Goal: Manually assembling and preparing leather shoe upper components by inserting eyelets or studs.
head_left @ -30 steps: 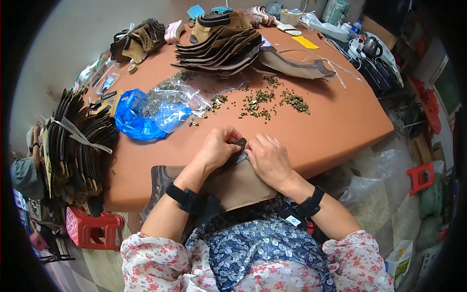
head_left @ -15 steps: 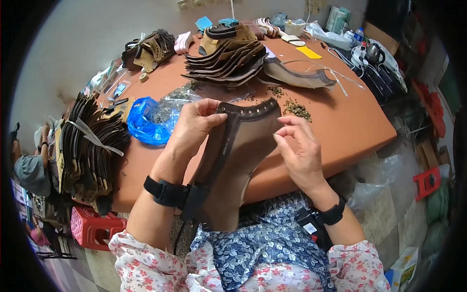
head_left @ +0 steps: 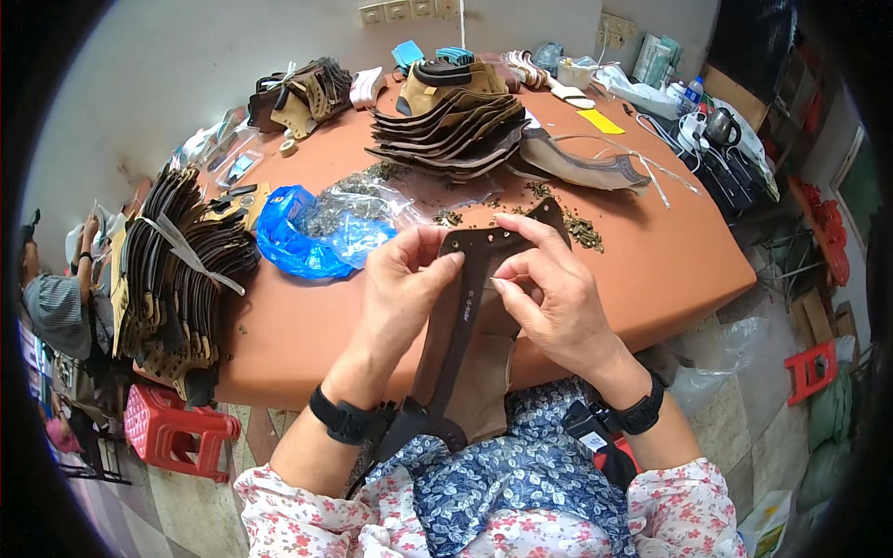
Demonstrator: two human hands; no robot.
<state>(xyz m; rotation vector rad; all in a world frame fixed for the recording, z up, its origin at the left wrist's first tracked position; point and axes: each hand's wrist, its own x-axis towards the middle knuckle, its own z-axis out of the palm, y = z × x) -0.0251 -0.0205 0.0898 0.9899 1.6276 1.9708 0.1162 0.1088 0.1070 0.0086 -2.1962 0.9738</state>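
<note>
A brown leather boot upper piece (head_left: 474,325) hangs upright in front of me, its top edge lined with a row of lacing holes, some with metal eyelets. My left hand (head_left: 409,274) pinches its top left corner between thumb and fingers. At the top right, my right hand (head_left: 558,284) lays its index fingertip by the row of holes. Its thumb and another finger press together in front of the leather; anything between them is too small to make out. Small brass-coloured eyelets (head_left: 584,234) lie scattered on the table just beyond the piece.
An orange-brown covered table (head_left: 670,270) carries a stack of leather uppers (head_left: 446,135), another flat upper (head_left: 581,166), a tied bundle (head_left: 181,270) at left and a blue plastic bag (head_left: 298,246). Red stools (head_left: 177,428) stand on the floor. Another person (head_left: 65,307) is at far left.
My right hand has moved left onto the row of holes; before, it was just off the piece's right edge. My left hand and the piece have shifted right and slightly down.
</note>
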